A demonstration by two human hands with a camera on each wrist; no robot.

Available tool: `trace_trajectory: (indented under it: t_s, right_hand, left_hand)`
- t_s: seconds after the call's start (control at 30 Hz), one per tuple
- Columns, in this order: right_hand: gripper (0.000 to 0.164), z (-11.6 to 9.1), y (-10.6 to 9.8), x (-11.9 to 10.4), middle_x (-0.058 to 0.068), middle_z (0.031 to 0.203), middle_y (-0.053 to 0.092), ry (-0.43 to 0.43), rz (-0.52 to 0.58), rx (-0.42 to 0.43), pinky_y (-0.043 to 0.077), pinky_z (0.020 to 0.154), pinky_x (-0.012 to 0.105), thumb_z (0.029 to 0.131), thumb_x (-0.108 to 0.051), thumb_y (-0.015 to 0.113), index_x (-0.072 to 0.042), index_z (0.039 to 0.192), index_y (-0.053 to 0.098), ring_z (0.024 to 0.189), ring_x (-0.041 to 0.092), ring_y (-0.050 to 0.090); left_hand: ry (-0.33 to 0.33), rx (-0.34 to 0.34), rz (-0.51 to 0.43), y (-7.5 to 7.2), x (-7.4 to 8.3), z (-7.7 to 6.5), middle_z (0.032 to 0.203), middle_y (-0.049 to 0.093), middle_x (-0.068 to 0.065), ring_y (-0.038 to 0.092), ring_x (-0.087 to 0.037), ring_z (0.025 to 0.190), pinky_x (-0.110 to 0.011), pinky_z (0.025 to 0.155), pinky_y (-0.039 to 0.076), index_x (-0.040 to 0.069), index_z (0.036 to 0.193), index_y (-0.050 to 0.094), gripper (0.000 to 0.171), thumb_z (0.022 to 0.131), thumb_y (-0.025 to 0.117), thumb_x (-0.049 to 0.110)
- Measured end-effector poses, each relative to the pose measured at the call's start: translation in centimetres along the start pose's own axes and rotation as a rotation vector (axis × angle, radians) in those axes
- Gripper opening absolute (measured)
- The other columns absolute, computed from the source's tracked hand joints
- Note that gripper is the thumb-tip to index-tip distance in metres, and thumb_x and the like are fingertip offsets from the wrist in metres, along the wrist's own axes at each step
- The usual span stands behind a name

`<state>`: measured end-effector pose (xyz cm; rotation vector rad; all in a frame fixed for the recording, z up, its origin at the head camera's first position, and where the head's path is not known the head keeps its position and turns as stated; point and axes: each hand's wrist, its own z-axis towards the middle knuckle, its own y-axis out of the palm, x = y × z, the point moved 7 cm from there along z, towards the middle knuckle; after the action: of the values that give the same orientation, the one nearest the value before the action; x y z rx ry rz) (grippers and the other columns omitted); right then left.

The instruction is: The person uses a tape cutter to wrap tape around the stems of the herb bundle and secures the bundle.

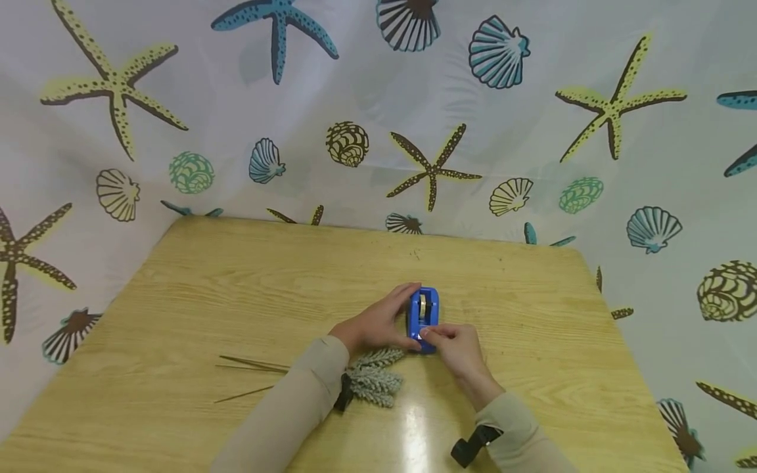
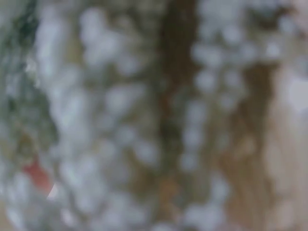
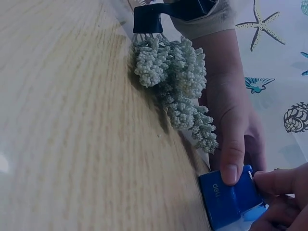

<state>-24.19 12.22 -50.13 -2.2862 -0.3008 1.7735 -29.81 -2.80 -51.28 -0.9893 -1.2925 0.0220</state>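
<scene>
A blue tape dispenser (image 1: 435, 316) stands on the table with a roll of tape (image 1: 422, 306) inside. My left hand (image 1: 378, 323) grips it from the left, thumb near its front end and fingers at the far end. In the right wrist view, the left thumb presses on the blue body (image 3: 222, 204). At the dispenser's cutting edge, my right hand (image 1: 460, 351) pinches the end of the tape between thumb and forefinger. Pale grey-green artificial sprigs (image 1: 375, 382) lie just under the left wrist; blurred, they fill the left wrist view.
Thin brown stems (image 1: 254, 363) stick out to the left from beneath the left sleeve. The wooden table (image 1: 266, 276) ends at the back and sides against a white curtain (image 1: 355, 85) printed with starfish and shells. Black wrist mounts (image 1: 473, 445) hang near the tabletop.
</scene>
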Motion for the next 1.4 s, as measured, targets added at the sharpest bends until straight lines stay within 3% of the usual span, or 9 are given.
trace_trajectory:
  t_s: [0.3,0.43,0.53,0.73,0.93,1.13,1.4]
  right_hand:
    - [0.017,-0.6,0.2,-0.1,0.013,0.111,0.073,0.012,0.025,0.025,0.051,0.069,0.025,0.092,-0.016,0.072,-0.003,0.100,0.078,0.091,0.014,0.064]
    - [0.014,-0.8,0.3,-0.2,0.008,0.094,0.074,-0.028,0.004,0.033,0.042,0.058,0.021,0.091,-0.014,0.073,-0.001,0.094,0.078,0.071,0.008,0.054]
    - [0.016,-1.1,0.1,-0.2,0.007,0.086,0.073,-0.068,-0.010,0.026,0.040,0.053,0.019,0.090,-0.013,0.073,0.002,0.093,0.077,0.065,0.005,0.051]
    - [0.019,-1.5,-0.7,0.1,0.013,0.094,0.076,-0.043,0.041,0.030,0.048,0.065,0.021,0.090,-0.013,0.073,0.005,0.097,0.076,0.077,0.007,0.061]
    - [0.023,-1.9,-0.6,0.3,0.013,0.100,0.076,-0.021,-0.009,-0.023,0.046,0.077,0.025,0.090,-0.019,0.073,0.002,0.098,0.077,0.096,0.016,0.062]
    - [0.022,-2.0,-0.7,1.0,0.011,0.102,0.076,0.020,-0.019,-0.021,0.043,0.076,0.026,0.089,-0.020,0.073,0.001,0.095,0.078,0.094,0.017,0.059]
    - [0.031,-2.7,-0.1,1.6,0.012,0.113,0.072,0.083,0.003,-0.069,0.041,0.079,0.028,0.087,-0.027,0.075,0.000,0.100,0.077,0.100,0.018,0.054]
  left_hand:
    - [-0.010,0.009,-0.031,0.0,0.0,-0.2,0.168,0.011,0.006,0.018,-0.023,0.154,-0.044,0.121,0.027,0.024,0.162,0.011,0.122,0.071,0.088,0.050]
    - [-0.008,0.018,-0.015,0.0,0.0,-0.2,0.168,0.012,0.004,0.019,-0.024,0.154,-0.044,0.121,0.027,0.022,0.162,0.012,0.123,0.070,0.088,0.051]
    - [-0.017,0.025,0.013,0.1,0.2,0.0,0.168,0.013,0.003,0.019,-0.024,0.154,-0.045,0.122,0.026,0.022,0.162,0.013,0.124,0.069,0.088,0.054]
    - [-0.018,0.024,-0.002,0.3,0.5,0.5,0.168,0.013,0.002,0.017,-0.026,0.154,-0.048,0.122,0.023,0.022,0.162,0.012,0.125,0.067,0.087,0.057]
    - [-0.060,0.038,0.014,0.4,0.1,0.5,0.168,0.013,0.006,0.017,-0.023,0.154,-0.048,0.122,0.024,0.025,0.162,0.013,0.127,0.064,0.086,0.064]
    - [-0.057,0.021,0.025,0.5,0.3,0.4,0.168,0.012,0.005,0.017,-0.023,0.154,-0.047,0.122,0.023,0.024,0.162,0.011,0.130,0.063,0.084,0.068]
    - [-0.067,0.015,0.093,-0.2,0.8,0.0,0.169,0.013,0.001,0.017,-0.025,0.154,-0.048,0.122,0.023,0.022,0.162,0.012,0.125,0.068,0.088,0.055]
